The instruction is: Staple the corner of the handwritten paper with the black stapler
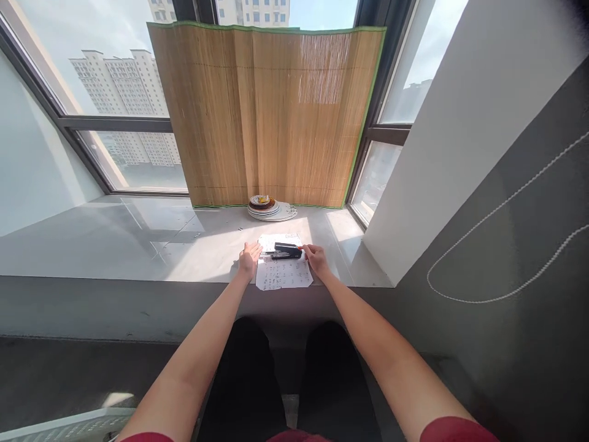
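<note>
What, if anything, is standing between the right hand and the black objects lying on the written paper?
Nothing visible stands in the way. The right hand has its fingertips at the right end of the black objects, by a small red part; whether they grip it is too small to tell.

The white paper (284, 280) is black-marked, the tan mat (276, 116) green-edged.

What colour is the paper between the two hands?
The paper is white with dark marks; best: head view.

White marked sheet (283, 276), flat; dark elongated objects (286, 248) over middle.
</note>
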Demonstrator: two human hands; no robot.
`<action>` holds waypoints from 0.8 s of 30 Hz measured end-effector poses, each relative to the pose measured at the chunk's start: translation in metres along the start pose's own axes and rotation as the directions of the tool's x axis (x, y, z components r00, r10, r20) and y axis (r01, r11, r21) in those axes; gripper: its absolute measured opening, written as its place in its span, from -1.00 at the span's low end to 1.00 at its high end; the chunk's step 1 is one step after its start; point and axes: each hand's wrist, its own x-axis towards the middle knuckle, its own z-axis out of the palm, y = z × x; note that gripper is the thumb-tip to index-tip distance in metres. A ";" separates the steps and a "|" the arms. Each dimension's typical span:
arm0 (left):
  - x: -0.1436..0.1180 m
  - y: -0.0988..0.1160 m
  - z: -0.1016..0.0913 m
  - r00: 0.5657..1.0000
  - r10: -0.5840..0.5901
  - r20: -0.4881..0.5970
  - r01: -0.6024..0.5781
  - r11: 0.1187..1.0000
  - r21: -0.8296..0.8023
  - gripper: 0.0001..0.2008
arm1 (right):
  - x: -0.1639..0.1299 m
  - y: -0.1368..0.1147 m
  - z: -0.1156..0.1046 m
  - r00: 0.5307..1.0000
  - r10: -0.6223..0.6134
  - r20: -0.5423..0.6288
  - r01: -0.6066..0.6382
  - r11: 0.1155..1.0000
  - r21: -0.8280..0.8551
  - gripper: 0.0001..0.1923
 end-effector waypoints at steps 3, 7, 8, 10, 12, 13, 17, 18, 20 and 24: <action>-0.002 0.001 0.002 1.000 -0.011 0.000 0.010 0.998 -0.064 -0.22 | 0.004 -0.009 -0.003 0.998 -0.060 0.007 0.060 0.997 -0.040 -0.54; -0.002 -0.003 0.003 1.000 -0.018 -0.009 0.016 0.988 -0.155 -0.40 | 0.016 -0.024 0.007 0.961 -0.136 0.240 0.174 0.974 -0.145 -0.41; -0.002 -0.004 0.003 1.000 -0.018 -0.013 0.015 0.984 -0.178 -0.40 | 0.019 -0.027 0.011 0.941 -0.120 0.316 0.181 0.969 -0.171 -0.42; -0.001 -0.008 0.004 1.000 -0.015 -0.022 0.010 0.976 -0.219 -0.38 | 0.022 -0.031 0.017 0.913 -0.074 0.401 0.187 0.950 -0.250 -0.56; 0.000 -0.011 0.004 1.000 -0.009 -0.026 0.002 0.969 -0.246 -0.35 | 0.023 -0.035 0.020 0.919 -0.072 0.387 0.216 0.914 -0.342 -0.70; 0.000 -0.012 0.004 1.000 -0.006 -0.026 -0.001 0.967 -0.255 -0.33 | 0.023 -0.038 0.020 0.929 -0.102 0.357 0.243 0.893 -0.377 -0.73; 0.003 -0.016 0.007 1.000 0.013 -0.023 -0.019 0.958 -0.286 -0.35 | 0.017 -0.055 0.017 0.889 -0.384 0.249 0.457 0.769 -0.446 -0.75; 0.004 -0.015 0.008 0.999 0.022 -0.029 -0.029 0.956 -0.290 -0.37 | 0.015 -0.061 0.017 0.851 -0.457 0.256 0.524 0.716 -0.461 -0.75; 0.003 -0.014 0.010 0.998 0.042 -0.047 -0.054 0.956 -0.287 -0.45 | 0.011 -0.071 0.018 0.755 -0.573 0.320 0.650 0.583 -0.488 -0.73; 0.001 -0.011 0.011 0.993 0.045 -0.105 -0.066 0.975 -0.210 -0.72 | 0.003 -0.082 0.027 0.571 -0.660 0.489 0.805 0.331 -0.493 -0.67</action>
